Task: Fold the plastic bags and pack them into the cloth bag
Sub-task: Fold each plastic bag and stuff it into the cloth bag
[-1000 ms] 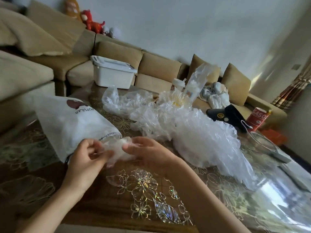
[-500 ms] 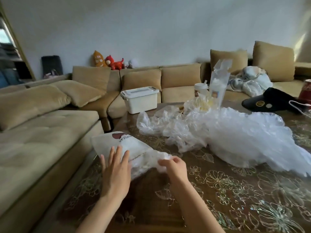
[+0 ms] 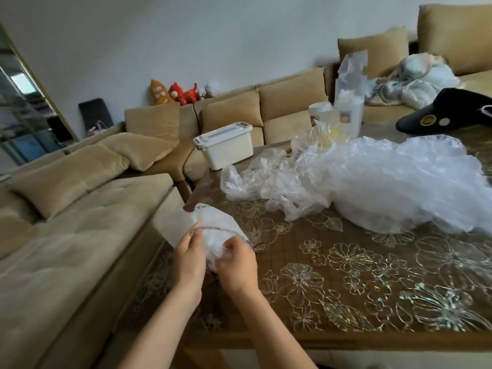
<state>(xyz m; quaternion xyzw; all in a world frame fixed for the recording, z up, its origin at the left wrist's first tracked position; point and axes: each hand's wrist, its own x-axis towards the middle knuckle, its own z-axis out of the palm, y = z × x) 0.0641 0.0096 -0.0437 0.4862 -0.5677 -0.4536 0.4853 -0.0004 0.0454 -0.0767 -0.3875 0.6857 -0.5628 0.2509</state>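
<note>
White cloth bag (image 3: 213, 221): lies at the near left corner of the bench (image 3: 346, 275), with its mouth toward you and printed lettering on its far end.
Left hand (image 3: 190, 258): your fingers pinch the rim of the cloth bag's mouth and hold it open.
Right hand (image 3: 235, 262): your fingers curl round a crumpled clear plastic bag (image 3: 214, 247) at the mouth, partly inside.
Done: one plastic bag is going in; whether others are already packed is hidden.
Left: most of the job, by my judgement. The heap of plastic bags (image 3: 372, 187) lies unfolded, well apart from the cloth bag.
Count: one cloth bag, one plastic bag in your hands, and one heap too tangled to count.
</note>
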